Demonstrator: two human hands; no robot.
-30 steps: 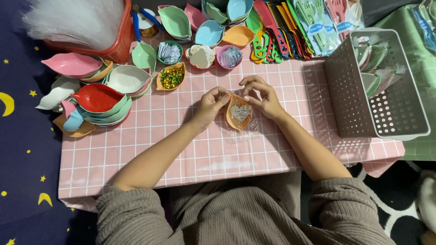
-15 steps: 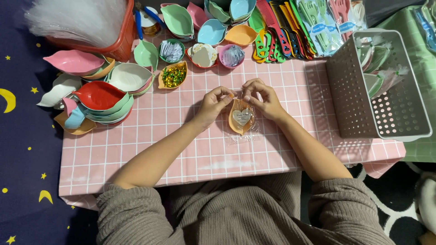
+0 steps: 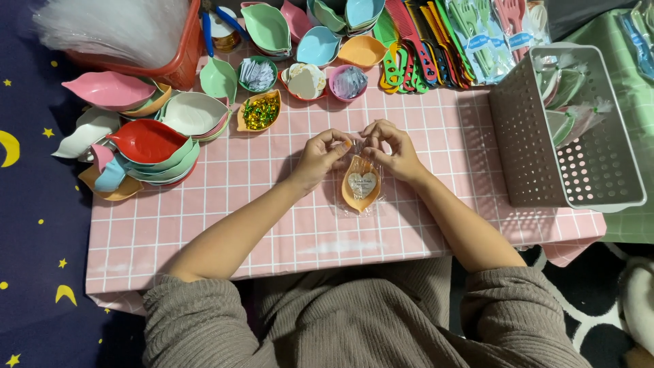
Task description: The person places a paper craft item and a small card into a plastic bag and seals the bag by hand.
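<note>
Both sets of fingertips pinch the gathered top of a clear plastic bag: the left hand and the right hand close on it from either side, almost touching. Inside the bag lies an orange leaf-shaped dish carrying a pale heart-shaped card, resting near the middle of the pink checked tabletop. The dish looks light and stiff; the film looks thin, slippery and crinkly, so the bunched neck seems the surest hold. A perforated grey basket sits toward the right edge.
</note>
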